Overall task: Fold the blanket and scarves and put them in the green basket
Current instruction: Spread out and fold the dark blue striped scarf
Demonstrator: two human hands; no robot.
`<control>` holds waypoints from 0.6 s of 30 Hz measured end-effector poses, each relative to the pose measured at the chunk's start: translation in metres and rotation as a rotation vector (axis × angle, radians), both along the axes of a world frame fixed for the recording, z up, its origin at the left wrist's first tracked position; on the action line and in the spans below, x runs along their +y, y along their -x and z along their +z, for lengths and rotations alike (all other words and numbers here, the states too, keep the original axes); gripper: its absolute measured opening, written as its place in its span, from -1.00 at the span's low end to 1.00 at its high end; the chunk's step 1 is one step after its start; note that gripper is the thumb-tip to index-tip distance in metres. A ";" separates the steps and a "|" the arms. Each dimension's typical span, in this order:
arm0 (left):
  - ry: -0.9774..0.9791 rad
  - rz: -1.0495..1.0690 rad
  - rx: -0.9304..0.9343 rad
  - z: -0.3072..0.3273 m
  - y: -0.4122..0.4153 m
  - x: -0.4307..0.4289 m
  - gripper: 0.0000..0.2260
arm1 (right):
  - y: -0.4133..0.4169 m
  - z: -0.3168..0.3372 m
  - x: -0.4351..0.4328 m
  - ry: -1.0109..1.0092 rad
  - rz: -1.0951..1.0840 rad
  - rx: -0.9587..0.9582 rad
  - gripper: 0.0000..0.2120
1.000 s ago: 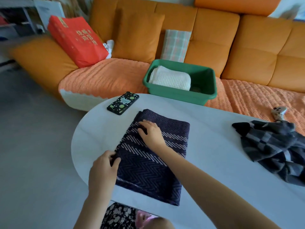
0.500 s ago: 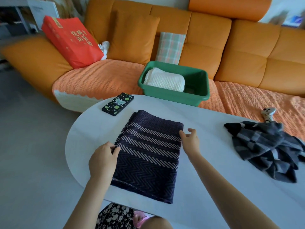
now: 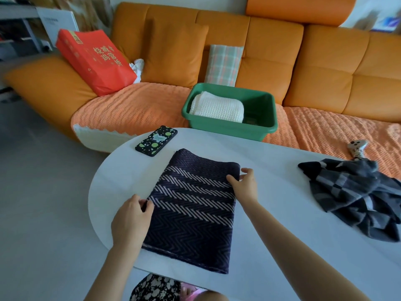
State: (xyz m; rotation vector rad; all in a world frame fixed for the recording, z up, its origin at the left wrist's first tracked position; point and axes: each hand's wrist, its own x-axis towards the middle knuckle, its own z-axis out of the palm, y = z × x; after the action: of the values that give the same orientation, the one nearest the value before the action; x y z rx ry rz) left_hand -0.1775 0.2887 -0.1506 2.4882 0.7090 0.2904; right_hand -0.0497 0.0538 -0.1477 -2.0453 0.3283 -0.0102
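White blanket lay folded in green basket; your left hand, right hand pinched navy scarf edges; checked scarf lay unfolded, right.

Bare table is left between the folded dark scarf and the crumpled grey scarf at the right edge. The far left edge is blocked by a phone. Beyond the far edge, the green basket is half filled (left side) by a white blanket.
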 end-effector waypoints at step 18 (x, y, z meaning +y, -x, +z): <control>-0.167 -0.062 -0.072 -0.013 -0.098 -0.012 -0.76 | -0.010 -0.015 0.004 0.239 0.076 -0.126 -0.49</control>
State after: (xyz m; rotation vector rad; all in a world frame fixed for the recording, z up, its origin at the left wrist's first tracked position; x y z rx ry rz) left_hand -0.0790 0.2766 -0.1635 2.6363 0.5995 0.4300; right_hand -0.0396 0.0576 -0.1623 -2.2803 0.1773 -0.1370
